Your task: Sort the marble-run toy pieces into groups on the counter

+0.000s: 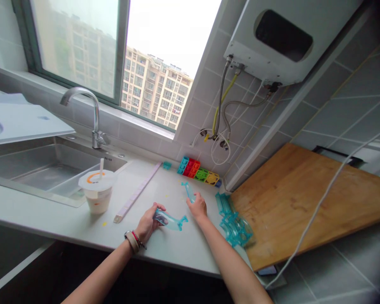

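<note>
Over the white counter, my left hand is closed around one end of a clear blue curved plastic piece, whose forked end points right. A second clear blue plastic piece, slimmer in view, is gripped by the fingers of my right hand; its thin end points away from me. The two pieces are apart. To the right of my right hand lies a pile of similar clear blue plastic pieces. Farther back, against the wall, stands a row of blue, red, green and yellow plastic blocks.
A lidded drink cup with a straw stands left, beside the sink and tap. A long pale strip lies across the counter. On the right are a wooden board and a hanging white cable.
</note>
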Demonstrator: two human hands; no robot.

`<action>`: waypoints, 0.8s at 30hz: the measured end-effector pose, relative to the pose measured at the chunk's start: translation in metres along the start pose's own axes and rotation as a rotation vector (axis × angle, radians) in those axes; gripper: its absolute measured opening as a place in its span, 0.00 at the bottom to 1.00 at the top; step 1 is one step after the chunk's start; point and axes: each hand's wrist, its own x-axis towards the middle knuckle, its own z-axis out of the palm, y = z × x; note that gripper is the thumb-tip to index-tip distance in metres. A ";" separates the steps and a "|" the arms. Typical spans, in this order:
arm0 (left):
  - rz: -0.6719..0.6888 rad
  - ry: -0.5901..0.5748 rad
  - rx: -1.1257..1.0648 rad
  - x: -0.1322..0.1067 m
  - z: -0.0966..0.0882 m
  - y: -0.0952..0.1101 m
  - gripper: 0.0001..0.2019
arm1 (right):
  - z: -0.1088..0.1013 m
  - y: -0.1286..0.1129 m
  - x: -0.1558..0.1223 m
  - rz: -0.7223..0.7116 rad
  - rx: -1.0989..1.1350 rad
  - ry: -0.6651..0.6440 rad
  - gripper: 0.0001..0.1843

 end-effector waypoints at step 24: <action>-0.017 0.027 0.275 -0.004 0.006 0.011 0.23 | -0.002 0.074 -0.010 0.246 0.094 0.040 0.19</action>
